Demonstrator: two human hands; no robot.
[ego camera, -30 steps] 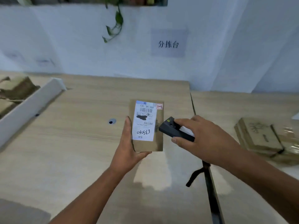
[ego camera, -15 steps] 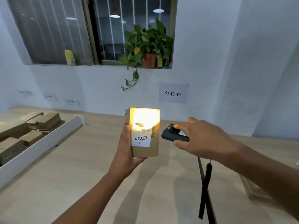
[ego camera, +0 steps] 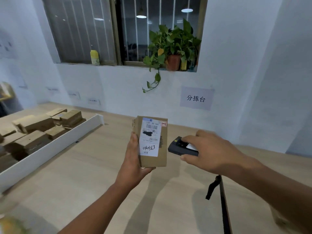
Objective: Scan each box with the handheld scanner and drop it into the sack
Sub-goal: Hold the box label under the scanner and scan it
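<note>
Left grip [ego camera: 133,165] holds box [ego camera: 162,157]; scanner [ego camera: 177,148] glow gone from label [ego camera: 150,137].

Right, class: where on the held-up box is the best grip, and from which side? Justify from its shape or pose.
Grip the box low on its narrow sides, coming from below-left, as the left hand does. It stands upright, label facing the viewer, so a low grip leaves the barcodes clear for the scanner in the right hand.

Tabletop [ego camera: 81,179] gives open passage leftward up to a white divider [ego camera: 55,147]. Behind it boxes [ego camera: 33,125] pile up; the wall [ego camera: 118,92] closes the back.
</note>
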